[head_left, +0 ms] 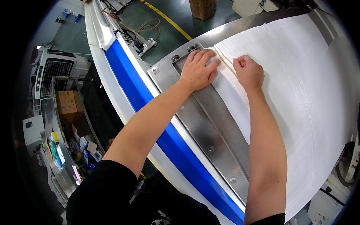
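A wide stack of thin white sheets point(296, 75) lies to my right, its left edge against a metal trough point(221, 127). My left hand point(198, 70) rests over the far end of the trough, fingers apart and bent, with the fingertips by the corner of the stack. Just to its right, my right hand point(249, 73) is closed on the top white sheet near a raised, slightly yellowish fold point(225, 60). What lies under its fingers is partly hidden. A white dimpled layer point(232, 101) shows between fold and trough.
A blue belt point(172, 146) with white rails runs diagonally on my left. Beyond it stand a white air cooler point(56, 71) and a metal cart point(56, 123) with a cardboard box point(67, 103). Hoses point(150, 26) and a brown bin point(202, 8) are at the back.
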{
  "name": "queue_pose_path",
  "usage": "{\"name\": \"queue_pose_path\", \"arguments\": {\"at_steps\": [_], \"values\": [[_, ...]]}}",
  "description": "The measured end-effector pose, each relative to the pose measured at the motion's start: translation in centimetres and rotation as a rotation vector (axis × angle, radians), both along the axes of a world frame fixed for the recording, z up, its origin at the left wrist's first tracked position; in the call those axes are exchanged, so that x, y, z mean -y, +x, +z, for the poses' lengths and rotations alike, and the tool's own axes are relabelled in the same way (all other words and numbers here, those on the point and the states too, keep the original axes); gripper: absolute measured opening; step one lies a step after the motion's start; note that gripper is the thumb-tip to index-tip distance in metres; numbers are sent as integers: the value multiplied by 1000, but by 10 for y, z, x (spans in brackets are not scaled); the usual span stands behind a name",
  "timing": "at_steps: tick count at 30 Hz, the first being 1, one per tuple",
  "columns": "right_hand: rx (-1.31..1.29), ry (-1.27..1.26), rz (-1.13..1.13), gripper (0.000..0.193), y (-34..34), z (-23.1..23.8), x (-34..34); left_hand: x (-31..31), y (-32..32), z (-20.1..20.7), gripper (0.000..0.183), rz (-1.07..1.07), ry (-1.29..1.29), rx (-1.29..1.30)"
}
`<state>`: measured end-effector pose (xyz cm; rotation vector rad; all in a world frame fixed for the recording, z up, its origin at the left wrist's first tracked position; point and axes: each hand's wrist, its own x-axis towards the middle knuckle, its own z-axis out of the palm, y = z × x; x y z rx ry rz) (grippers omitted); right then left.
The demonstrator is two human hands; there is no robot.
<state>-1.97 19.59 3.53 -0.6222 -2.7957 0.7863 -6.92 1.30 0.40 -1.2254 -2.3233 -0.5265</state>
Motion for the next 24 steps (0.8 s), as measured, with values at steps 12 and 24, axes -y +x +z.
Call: {"name": "queue_pose_path", "arguments": {"at_steps": [12, 24], "values": [[-48, -157, 29, 18, 11, 9, 1, 24, 12, 33, 32, -109, -202, -24], [320, 207, -417, 45, 392, -1, -46, -3, 1, 82, 50, -92, -1034, 54]]}}
